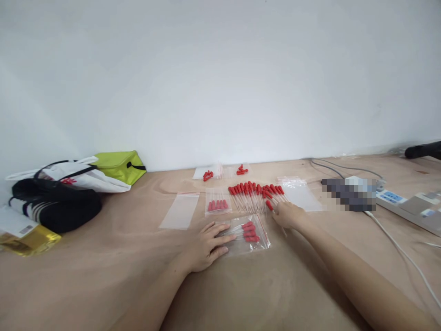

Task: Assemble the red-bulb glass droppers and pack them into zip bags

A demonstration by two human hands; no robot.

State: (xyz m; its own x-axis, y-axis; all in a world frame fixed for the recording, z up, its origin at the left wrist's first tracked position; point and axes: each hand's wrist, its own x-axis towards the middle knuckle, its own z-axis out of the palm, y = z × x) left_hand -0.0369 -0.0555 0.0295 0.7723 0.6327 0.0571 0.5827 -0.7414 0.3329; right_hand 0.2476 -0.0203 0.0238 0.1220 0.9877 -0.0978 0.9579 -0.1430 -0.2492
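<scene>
My left hand [211, 246] rests with fingers spread on the left end of a clear zip bag [263, 230]. Inside that bag lie several droppers [251, 233] with red bulbs, bulbs to the right. My right hand [289, 215] is closed on a single dropper [269, 205]; its red bulb sticks out at the far left and its thin tip below the fingers. Just beyond, a row of loose droppers [250, 189] lies with bulbs toward the wall. Another zip bag [218, 211] holding several red bulbs lies left of the row.
Flat plastic bags [181, 211] lie left, and more bags [306, 197] right. Two bags with small red bulbs [208, 175] lie near the wall. A black pouch [69, 204], lime-green bag [120, 165] and yellow-liquid container [31, 239] stand left; a power strip [409, 207] and cables lie right.
</scene>
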